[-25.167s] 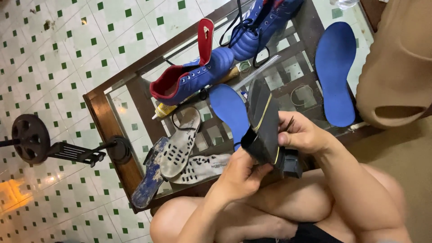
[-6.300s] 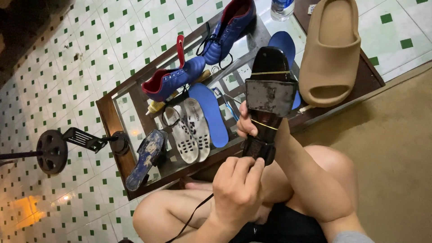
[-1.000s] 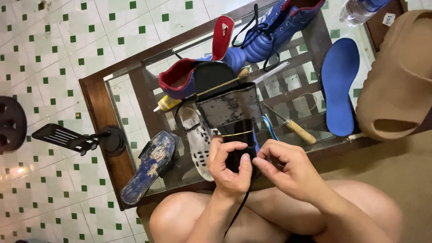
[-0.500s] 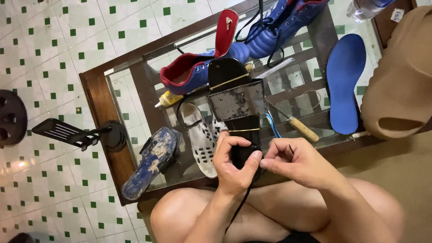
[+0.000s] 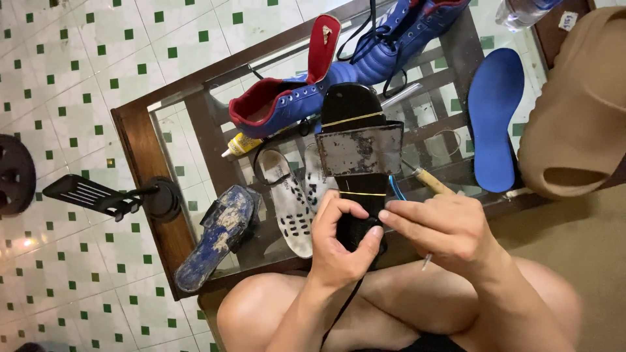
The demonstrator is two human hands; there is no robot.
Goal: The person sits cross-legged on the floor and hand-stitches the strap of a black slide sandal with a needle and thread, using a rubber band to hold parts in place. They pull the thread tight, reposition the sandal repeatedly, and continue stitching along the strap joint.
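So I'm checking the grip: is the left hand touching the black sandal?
Touching. The head view shows the left hand wrapped around the black sandal's heel end.

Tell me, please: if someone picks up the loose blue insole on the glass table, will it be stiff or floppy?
The blue insole looks thin and flat, so it would probably bend and droop when lifted by one end. It seems light for its size, likely foam. Lying flat on the glass table, it should slide if pushed, not roll.
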